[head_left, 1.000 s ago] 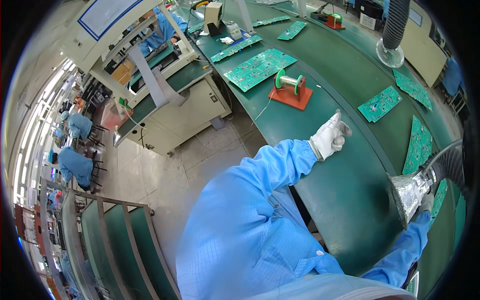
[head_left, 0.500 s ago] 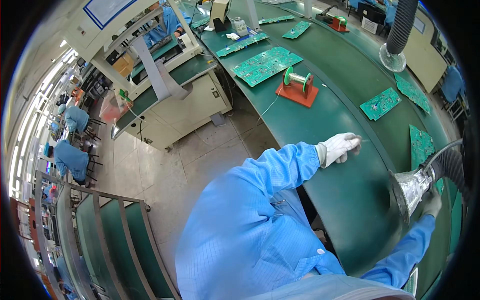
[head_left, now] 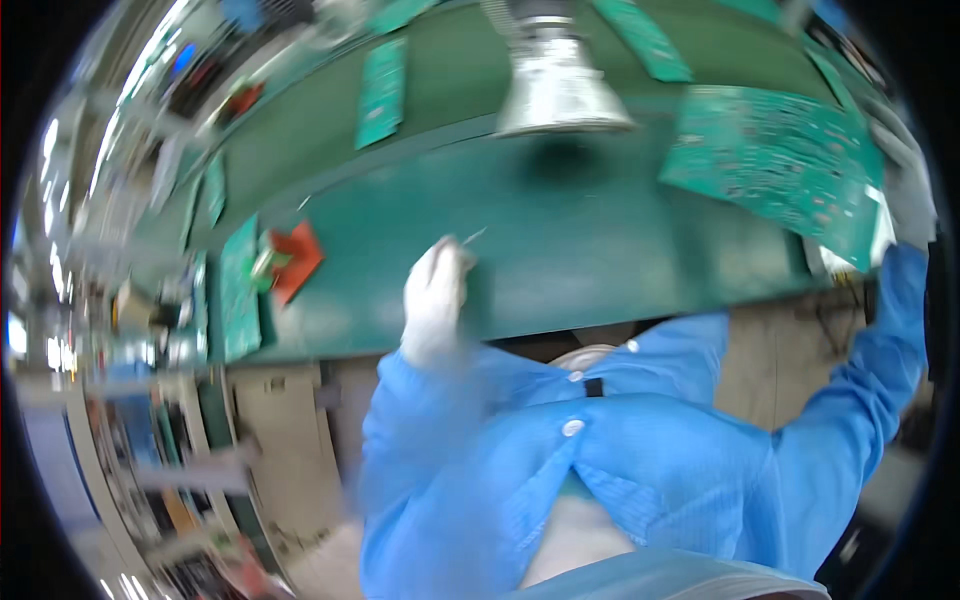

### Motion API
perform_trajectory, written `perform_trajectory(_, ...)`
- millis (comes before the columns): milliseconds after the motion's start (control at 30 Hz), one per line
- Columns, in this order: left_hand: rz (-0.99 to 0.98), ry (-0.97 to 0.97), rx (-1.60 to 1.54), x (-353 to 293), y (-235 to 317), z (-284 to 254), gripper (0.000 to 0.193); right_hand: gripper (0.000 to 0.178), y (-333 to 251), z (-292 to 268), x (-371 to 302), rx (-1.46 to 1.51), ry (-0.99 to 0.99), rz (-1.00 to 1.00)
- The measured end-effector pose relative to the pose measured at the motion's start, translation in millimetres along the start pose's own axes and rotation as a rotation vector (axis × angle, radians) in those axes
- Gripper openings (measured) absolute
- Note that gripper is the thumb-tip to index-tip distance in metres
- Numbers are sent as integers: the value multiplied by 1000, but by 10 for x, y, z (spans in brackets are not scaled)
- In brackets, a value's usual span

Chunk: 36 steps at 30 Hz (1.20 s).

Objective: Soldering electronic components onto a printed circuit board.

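Observation:
My right hand (head_left: pixel 908 190), in a white glove, grips the right edge of a large green circuit board (head_left: pixel 765 160). The board is tilted at the right end of the bench, and its lower corner reaches past the front edge. Fingers on its far side are partly hidden and blurred. My left hand (head_left: pixel 436 295), gloved too, rests closed on the green bench top (head_left: pixel 580 250) left of the middle. A thin, pale, pointed thing sticks out by its fingertips, too smeared to name.
A silvery fume-extraction nozzle (head_left: pixel 560 85) hangs over the bench's far side. Smaller circuit boards (head_left: pixel 382 92) lie on the belt (head_left: pixel 450 75) behind. At the left stand a solder spool on a red stand (head_left: pixel 294 262) and another large board (head_left: pixel 241 290).
The view has swung to the right and is motion-blurred. My right hand, earlier beside the nozzle, now has hold of the large board. My left hand has curled closed.

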State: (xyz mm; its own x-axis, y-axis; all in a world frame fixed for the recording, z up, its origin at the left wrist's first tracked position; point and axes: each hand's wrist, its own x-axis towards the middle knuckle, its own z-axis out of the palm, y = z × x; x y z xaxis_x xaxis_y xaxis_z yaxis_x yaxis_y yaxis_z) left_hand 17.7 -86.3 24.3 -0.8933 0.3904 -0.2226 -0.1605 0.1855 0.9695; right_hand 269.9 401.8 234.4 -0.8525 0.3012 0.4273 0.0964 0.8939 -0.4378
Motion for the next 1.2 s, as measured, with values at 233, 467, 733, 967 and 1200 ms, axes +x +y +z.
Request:
perform_trajectory(233, 1063, -257, 792, -568, 218, 725, 61, 43, 54, 1099, -636, 560, -62, -107)
perform_trajectory(467, 1054, -339, 801, -421, 15, 1036, 28, 41, -266, 1663, -401, 407, -227, 338)
perform_trajectory(733, 1050, -228, 968, -245, -100, 851, 26, 28, 1156, 616, -80, -727, -159, 572)
perform_trajectory(967, 939, -362, 1133, -242, 39, 837, 29, 26, 1939, 1058, -169, -692, -303, 687)
perform_trajectory(1200, 965, -197, 959, -428, 116, 832, 39, 28, 1921, 1195, -67, -739, -341, 584)
